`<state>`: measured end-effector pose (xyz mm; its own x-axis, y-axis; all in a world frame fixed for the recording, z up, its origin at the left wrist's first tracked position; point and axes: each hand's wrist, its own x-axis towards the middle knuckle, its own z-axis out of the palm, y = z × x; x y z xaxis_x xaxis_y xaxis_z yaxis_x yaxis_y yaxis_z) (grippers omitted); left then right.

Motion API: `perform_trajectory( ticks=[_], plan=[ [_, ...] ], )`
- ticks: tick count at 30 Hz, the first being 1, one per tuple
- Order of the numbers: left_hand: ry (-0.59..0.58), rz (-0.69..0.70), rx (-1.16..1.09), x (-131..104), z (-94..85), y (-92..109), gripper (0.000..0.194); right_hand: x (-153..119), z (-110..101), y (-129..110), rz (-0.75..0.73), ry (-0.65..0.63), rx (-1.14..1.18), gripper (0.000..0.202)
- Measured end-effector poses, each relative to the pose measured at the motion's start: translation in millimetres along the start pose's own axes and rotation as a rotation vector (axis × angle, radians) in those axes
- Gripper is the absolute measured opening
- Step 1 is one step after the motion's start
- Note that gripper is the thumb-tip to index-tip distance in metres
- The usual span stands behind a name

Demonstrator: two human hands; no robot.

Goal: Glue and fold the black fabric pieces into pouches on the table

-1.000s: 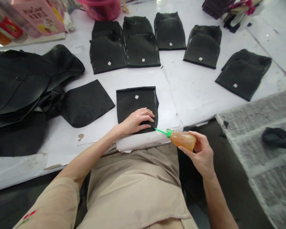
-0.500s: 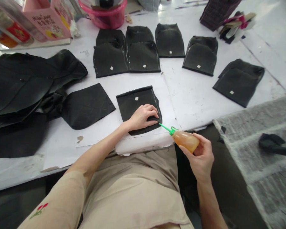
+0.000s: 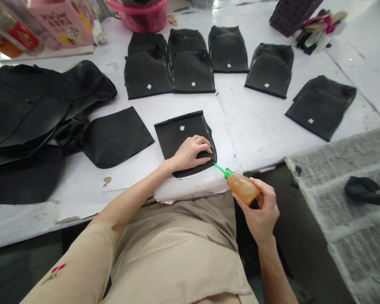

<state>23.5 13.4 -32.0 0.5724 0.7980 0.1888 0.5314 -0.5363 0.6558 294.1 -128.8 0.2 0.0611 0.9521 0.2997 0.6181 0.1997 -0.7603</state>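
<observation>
On the white-covered table lies a flat black leather-like piece [image 3: 169, 141], its straight folded edge turned away from me and a small pale patch near that fold. My left hand [image 3: 192, 153] holds this piece down, thumb and bent fingers close to its right edge, where a shiny line runs. An amber squeeze bottle [image 3: 243, 188] with a green nozzle is in my right hand [image 3: 262, 207], its fingers wrapped round the body. The nozzle tip meets or nearly meets the piece's lower right corner, beside my left thumb; exact contact I cannot tell.
Several similar black pieces, including one at the right [image 3: 323, 107], lie in an arc at the back. At left are a black stack [image 3: 22, 109] and a loose panel [image 3: 117, 137]. Behind stand a pink box [image 3: 61, 23] and pink basin [image 3: 144, 17]. Grey fabric [image 3: 345, 228] hangs at right.
My right hand has shifted slightly left with the squeeze bottle, bringing the nozzle tip onto or beside the piece's corner. My left hand stays on the piece. The view has shifted slightly.
</observation>
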Motion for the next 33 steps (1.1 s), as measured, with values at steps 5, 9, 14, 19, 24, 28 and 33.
perform_trajectory(
  ticks=[5, 9, 14, 19, 24, 28, 33],
  plan=[
    [0.003, -0.007, 0.004, -1, 0.7, 0, 0.014, -3, 2, -4, -0.054, 0.005, -0.049, 0.067],
    [0.007, -0.006, 0.006, -1, 0.6, 1, 0.014, -3, 5, -8, -0.028, 0.01, -0.024, 0.066],
    [0.021, -0.015, 0.006, 1, 1.4, 2, 0.014, -3, 7, -12, 0.069, 0.046, 0.014, 0.063],
    [0.02, -0.042, 0.02, 2, 2.8, 3, 0.014, -7, 10, -17, 0.109, 0.027, 0.063, 0.061],
    [0.027, -0.046, 0.017, 2, 3.8, 2, 0.015, -13, 15, -23, 0.138, -0.001, 0.092, 0.059],
    [0.038, -0.041, 0.011, 1, 4.6, 1, 0.015, -17, 18, -26, 0.157, -0.029, 0.12, 0.059],
    [0.032, -0.06, -0.001, 3, 6.0, 1, 0.014, -20, 20, -29, 0.162, -0.055, 0.142, 0.06]
  ],
)
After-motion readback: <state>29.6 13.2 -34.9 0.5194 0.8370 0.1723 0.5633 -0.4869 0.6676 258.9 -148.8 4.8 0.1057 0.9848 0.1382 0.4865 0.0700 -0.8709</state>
